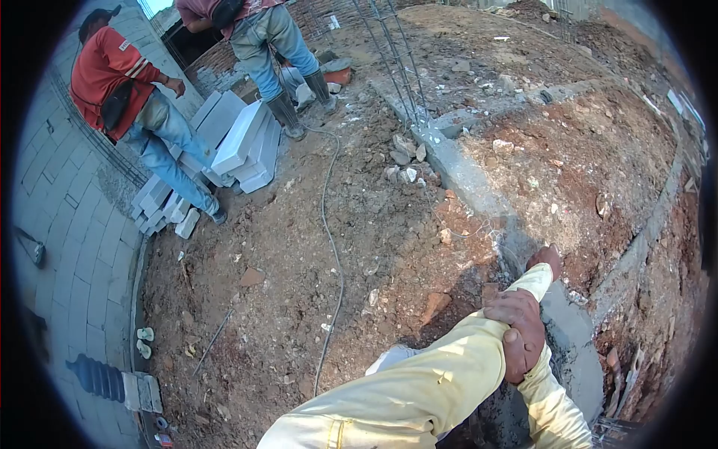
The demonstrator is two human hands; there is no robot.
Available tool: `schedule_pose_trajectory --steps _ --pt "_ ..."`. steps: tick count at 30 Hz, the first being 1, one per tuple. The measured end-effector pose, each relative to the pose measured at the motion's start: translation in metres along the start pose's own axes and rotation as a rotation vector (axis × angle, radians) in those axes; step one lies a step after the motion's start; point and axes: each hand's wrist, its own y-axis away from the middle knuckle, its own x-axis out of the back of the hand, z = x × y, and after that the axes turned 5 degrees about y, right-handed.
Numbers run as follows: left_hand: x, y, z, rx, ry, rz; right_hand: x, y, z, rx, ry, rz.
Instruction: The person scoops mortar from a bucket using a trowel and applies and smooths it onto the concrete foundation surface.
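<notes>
My left arm reaches from the bottom middle toward the right, and my left hand (546,259) hovers over the concrete footing beam (479,183). That hand looks small and curled into a fist, with nothing visible in it. My right hand (519,329) is wrapped around the pale yellow sleeve (426,370) on my left forearm, its thumb lying toward me. Thin wire (482,228) loops over the soil just left of my left hand.
Two people stand at the upper left, one in a red top (112,71), near stacked light blocks (250,142). A cable (336,254) crosses the soil. Upright rebar (400,60) rises from the beam. At lower left are a block wall (71,247) and a large blue bottle (97,376).
</notes>
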Motion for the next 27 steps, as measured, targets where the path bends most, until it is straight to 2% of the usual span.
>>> schedule_pose_trajectory --steps 3,27 --pt "0.014 0.008 0.006 0.028 0.016 -0.060 -0.001 0.001 0.002 -0.004 0.004 0.007" --pt "0.009 0.004 0.000 0.021 0.039 -0.043 -0.001 0.000 0.002 -0.002 0.004 0.014"
